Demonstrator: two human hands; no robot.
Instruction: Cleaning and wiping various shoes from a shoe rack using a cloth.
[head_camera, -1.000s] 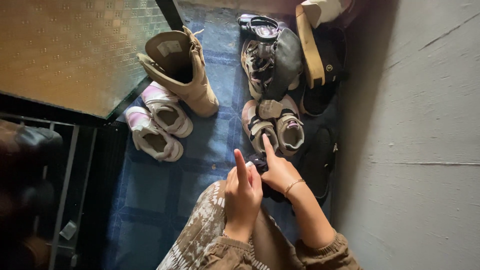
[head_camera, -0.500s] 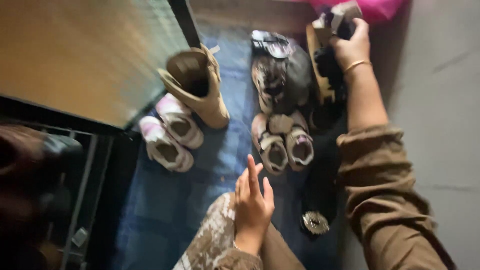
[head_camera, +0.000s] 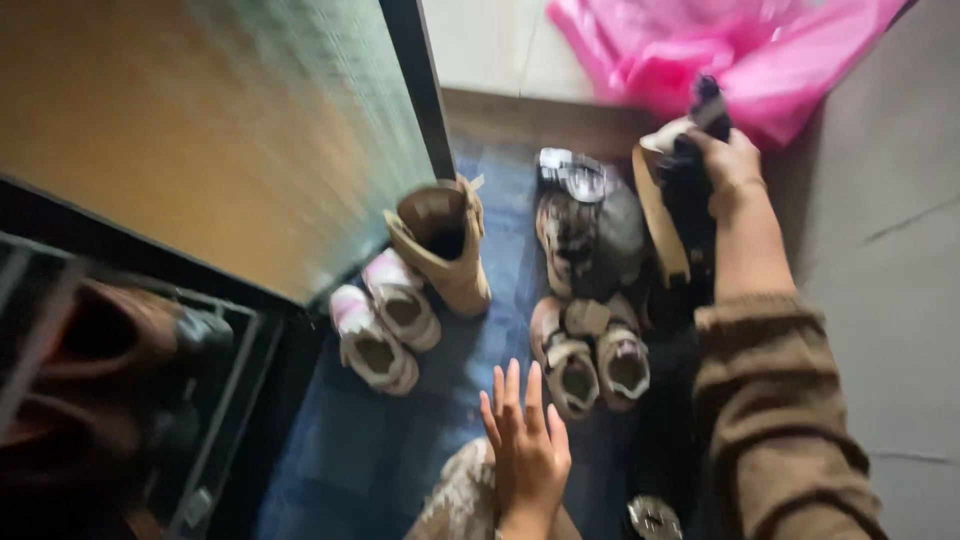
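My right hand is stretched to the far end of the shoe row and is closed on a black item, too blurred to name. It hovers over a sandal with a thick pale sole, just below a pink plastic bag. My left hand is near me, above my patterned knee, with fingers spread and nothing in it. Just beyond its fingertips stands a pair of small beige shoes.
A tan boot and two pink-and-white small shoes lie on the blue mat. Dark sneakers sit behind the beige pair. A brown panel and a shoe rack are left, a grey wall right.
My right hand left my lap and carried the black item to the far end by the pink bag. My left hand let go and spread open. The view tilted forward.
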